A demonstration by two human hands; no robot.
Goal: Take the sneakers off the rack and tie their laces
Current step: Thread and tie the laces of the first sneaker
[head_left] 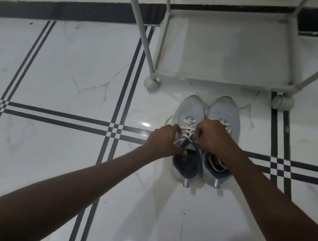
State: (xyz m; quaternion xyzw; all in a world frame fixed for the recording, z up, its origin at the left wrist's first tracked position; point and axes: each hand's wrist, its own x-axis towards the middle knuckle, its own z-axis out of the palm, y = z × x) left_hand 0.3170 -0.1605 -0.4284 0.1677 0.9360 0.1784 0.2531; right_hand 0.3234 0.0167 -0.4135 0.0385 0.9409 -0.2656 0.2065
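Note:
Two pale grey sneakers with dark blue collars stand side by side on the floor, toes pointing at the rack. The left sneaker [189,111] has white laces [188,128] crossed over its tongue. My left hand [162,140] pinches a lace end at the left side of that shoe. My right hand [212,135] is closed on the other lace end, above the gap between the shoes. The right sneaker [224,110] is partly hidden by my right hand and wrist; a loose lace lies inside its opening.
A white wheeled rack [225,50] stands just beyond the sneakers' toes, its bottom shelf bare, casters at both front corners. Glossy white tiled floor [64,68] with black stripe lines spreads to the left. A dark skirting runs along the wall behind.

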